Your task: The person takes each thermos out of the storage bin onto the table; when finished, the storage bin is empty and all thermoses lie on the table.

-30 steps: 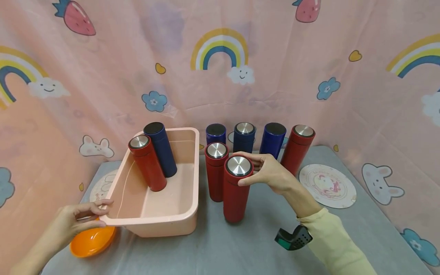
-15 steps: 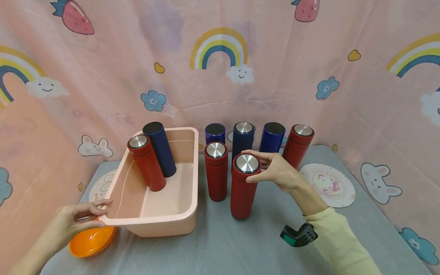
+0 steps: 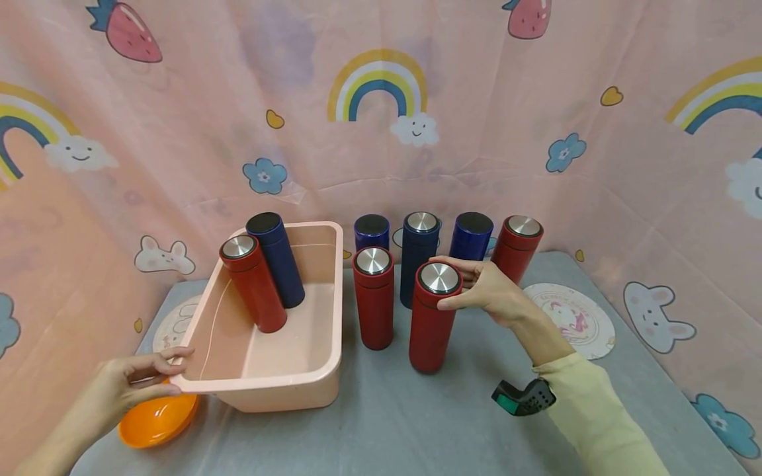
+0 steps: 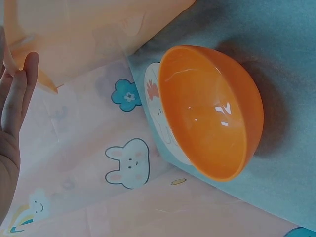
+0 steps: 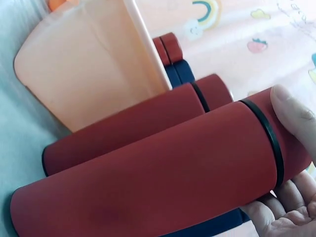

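My right hand (image 3: pixel 491 291) grips a red thermos flask (image 3: pixel 431 337) round its cap, thumb on the near side and fingers behind; the flask is upright on the table. Just left of it stands another red flask (image 3: pixel 374 307) with a silver lid. With thumb and fingers, my left hand (image 3: pixel 133 380) pinches the near left corner of a pink plastic tub (image 3: pixel 286 383). Inside the tub a red flask (image 3: pixel 256 291) and a dark blue flask (image 3: pixel 280 264) lean against its left wall. In the left wrist view, the left fingers show at the tub's edge.
Blue flasks (image 3: pixel 419 248) and a red flask (image 3: pixel 518 248) stand in a back row. An orange bowl (image 3: pixel 157 420) sits below the tub's left corner. Round printed mats lie at the right (image 3: pixel 571 320) and left (image 3: pixel 172 324). A patterned curtain (image 3: pixel 381 172) hangs behind the grey table (image 3: pixel 381 430).
My right hand has moved the red flask to the right and slightly back, widening the gap to the other front red flask. My left hand and the tub stay put.
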`<action>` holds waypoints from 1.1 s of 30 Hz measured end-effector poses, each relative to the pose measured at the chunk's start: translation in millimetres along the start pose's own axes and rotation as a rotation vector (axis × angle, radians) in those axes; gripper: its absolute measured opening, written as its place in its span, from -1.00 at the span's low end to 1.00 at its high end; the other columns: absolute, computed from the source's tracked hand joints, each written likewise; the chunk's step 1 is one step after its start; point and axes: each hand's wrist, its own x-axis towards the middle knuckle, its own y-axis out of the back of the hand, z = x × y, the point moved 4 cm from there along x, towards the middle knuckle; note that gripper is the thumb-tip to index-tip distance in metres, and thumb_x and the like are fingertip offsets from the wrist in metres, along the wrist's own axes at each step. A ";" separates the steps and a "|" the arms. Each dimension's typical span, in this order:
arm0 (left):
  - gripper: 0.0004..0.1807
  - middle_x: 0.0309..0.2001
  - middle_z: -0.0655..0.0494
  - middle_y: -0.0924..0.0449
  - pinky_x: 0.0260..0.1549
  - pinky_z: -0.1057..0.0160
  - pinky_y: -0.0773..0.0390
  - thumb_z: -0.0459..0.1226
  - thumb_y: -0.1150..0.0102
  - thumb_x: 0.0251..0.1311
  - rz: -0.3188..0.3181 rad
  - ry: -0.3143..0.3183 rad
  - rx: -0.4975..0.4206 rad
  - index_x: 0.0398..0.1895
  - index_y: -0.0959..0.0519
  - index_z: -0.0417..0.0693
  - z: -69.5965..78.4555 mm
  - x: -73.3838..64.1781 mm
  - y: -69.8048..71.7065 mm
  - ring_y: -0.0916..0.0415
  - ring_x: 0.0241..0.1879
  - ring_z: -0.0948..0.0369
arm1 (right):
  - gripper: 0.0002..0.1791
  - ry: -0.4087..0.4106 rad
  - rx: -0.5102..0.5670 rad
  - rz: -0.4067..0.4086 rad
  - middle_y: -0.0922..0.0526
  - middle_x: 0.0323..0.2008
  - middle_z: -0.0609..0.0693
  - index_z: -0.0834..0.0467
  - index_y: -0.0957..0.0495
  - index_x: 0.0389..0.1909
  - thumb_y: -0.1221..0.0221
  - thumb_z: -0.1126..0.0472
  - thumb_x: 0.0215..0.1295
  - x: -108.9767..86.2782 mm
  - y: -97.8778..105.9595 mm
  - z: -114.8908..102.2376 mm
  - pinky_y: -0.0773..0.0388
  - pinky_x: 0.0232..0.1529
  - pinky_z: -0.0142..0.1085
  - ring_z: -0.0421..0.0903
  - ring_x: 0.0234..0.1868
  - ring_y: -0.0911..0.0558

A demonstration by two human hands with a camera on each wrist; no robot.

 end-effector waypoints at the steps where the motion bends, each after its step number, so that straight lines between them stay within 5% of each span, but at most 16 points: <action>1: -0.64 -0.04 0.51 -0.59 -0.32 0.59 -0.57 -0.66 -0.42 -0.33 0.001 -0.005 -0.005 -0.42 -0.67 -0.13 0.2 0.1 -0.3 -0.45 -0.03 0.66 | -0.16 -0.001 0.010 -0.009 -0.63 0.04 0.05 0.30 -0.30 0.32 -0.42 0.44 -0.06 1.0 1.5 0.9 -0.62 -0.03 -0.26 -0.17 0.01 -0.60; 11: -0.64 -0.05 0.54 -0.58 -0.36 0.57 -0.59 -0.64 -0.41 -0.29 -0.010 0.024 -0.003 -0.43 -0.67 -0.07 -1.5 -1.0 0.5 -0.46 -0.07 0.68 | -0.17 -0.003 0.027 -0.033 -0.61 0.07 -0.01 0.29 -0.25 0.35 -0.37 0.46 0.01 13.4 15.9 13.8 -0.58 0.06 -0.25 -0.19 0.06 -0.58; 22: -0.65 -0.04 0.55 -0.57 -0.37 0.55 -0.60 -0.64 -0.41 -0.28 -0.016 0.039 -0.019 -0.42 -0.67 -0.09 -3.0 -1.0 0.6 -0.46 -0.07 0.67 | -0.16 -0.004 -0.066 -0.019 -0.50 0.19 0.20 0.21 -0.29 0.36 -0.40 0.40 0.00 28.1 19.7 12.9 -0.57 0.07 -0.20 -0.10 0.10 -0.54; 33: -0.63 -0.03 0.50 -0.58 -0.35 0.52 -0.60 -0.68 -0.40 -0.33 -0.001 0.003 -0.044 -0.40 -0.67 -0.18 -2.2 -0.3 -1.1 -0.48 -0.04 0.63 | -0.19 -0.020 -0.047 0.007 -0.40 0.27 0.21 0.19 -0.30 0.35 -0.39 0.39 0.03 42.4 17.2 16.1 -0.29 0.31 0.08 0.06 0.24 -0.39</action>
